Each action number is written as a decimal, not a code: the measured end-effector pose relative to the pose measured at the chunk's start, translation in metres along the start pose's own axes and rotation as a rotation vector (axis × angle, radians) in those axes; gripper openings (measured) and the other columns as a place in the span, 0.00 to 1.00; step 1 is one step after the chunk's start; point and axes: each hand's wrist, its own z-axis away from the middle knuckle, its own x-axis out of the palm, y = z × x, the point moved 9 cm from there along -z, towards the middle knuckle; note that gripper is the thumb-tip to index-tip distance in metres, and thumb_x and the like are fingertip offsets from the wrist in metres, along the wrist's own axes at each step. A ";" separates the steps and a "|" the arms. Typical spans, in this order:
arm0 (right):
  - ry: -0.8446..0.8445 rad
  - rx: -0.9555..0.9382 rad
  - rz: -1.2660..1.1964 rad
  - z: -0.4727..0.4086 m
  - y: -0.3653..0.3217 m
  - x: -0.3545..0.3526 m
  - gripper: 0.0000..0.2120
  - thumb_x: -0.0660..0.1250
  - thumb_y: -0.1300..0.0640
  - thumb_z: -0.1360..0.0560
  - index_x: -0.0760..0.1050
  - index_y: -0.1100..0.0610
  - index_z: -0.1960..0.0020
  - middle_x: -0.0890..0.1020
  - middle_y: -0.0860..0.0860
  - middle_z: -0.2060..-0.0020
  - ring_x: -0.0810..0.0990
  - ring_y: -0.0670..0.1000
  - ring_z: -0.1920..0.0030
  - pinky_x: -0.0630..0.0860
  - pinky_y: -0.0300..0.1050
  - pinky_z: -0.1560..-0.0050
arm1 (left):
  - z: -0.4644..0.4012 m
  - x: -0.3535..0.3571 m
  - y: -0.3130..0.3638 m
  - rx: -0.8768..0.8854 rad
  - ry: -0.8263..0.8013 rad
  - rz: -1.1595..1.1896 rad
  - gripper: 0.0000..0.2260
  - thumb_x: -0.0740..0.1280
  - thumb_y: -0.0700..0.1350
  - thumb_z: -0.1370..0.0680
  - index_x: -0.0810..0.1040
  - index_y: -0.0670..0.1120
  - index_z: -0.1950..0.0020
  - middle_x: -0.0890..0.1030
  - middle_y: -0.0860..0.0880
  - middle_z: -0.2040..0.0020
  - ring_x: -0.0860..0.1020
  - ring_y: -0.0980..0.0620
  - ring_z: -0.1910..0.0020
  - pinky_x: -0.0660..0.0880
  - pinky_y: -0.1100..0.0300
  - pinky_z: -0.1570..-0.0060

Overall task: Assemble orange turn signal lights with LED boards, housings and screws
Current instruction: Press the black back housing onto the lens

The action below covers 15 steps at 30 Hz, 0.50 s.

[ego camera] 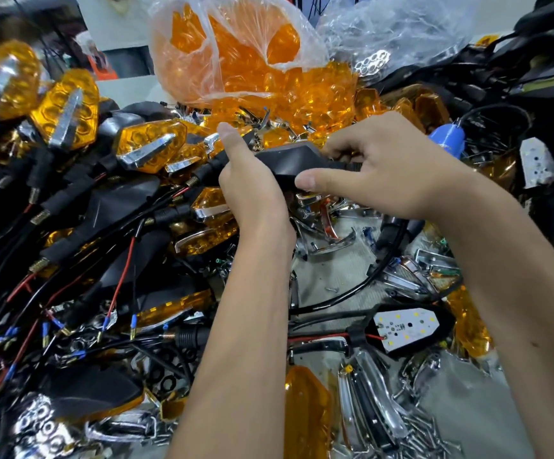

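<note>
- Both hands up over the bench, sharing one black housing (297,160) at mid-frame.
- Left hand (249,183) wraps its stem end, fingers curled round it, forefinger pointing up.
- Right hand (378,170) grips the other end, thumb pressed on the near edge.
- Open face looks turned away, so seating can't be checked from here.
- Best move: steady with the left, line everything up square before driving any screw.
- Another LED board (404,329) waits in its housing, lower right.
</note>
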 end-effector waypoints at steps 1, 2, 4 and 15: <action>0.021 0.002 -0.013 0.000 0.001 -0.001 0.34 0.66 0.31 0.27 0.73 0.65 0.64 0.69 0.57 0.72 0.61 0.49 0.69 0.57 0.47 0.67 | 0.001 0.005 -0.003 -0.049 -0.062 0.078 0.32 0.58 0.69 0.18 0.79 0.42 0.36 0.84 0.43 0.45 0.84 0.45 0.47 0.81 0.47 0.45; 0.043 0.010 -0.030 0.000 0.003 -0.002 0.33 0.67 0.33 0.26 0.71 0.63 0.66 0.66 0.54 0.73 0.60 0.48 0.70 0.55 0.45 0.69 | 0.004 0.010 -0.006 -0.091 -0.137 0.128 0.33 0.58 0.69 0.19 0.78 0.42 0.32 0.84 0.43 0.44 0.83 0.45 0.46 0.81 0.52 0.49; 0.069 0.015 -0.059 0.000 0.005 -0.001 0.31 0.67 0.35 0.24 0.68 0.61 0.70 0.65 0.51 0.75 0.60 0.48 0.72 0.56 0.43 0.70 | 0.010 0.021 -0.008 -0.140 -0.287 0.176 0.34 0.59 0.69 0.19 0.79 0.39 0.34 0.84 0.43 0.47 0.83 0.45 0.49 0.80 0.54 0.51; 0.071 -0.001 -0.192 -0.003 0.002 0.012 0.25 0.69 0.37 0.26 0.72 0.57 0.69 0.66 0.48 0.75 0.63 0.46 0.72 0.58 0.40 0.70 | 0.033 0.049 0.014 0.065 -0.673 0.358 0.04 0.69 0.42 0.20 0.79 0.47 0.46 0.85 0.45 0.44 0.81 0.44 0.41 0.75 0.46 0.39</action>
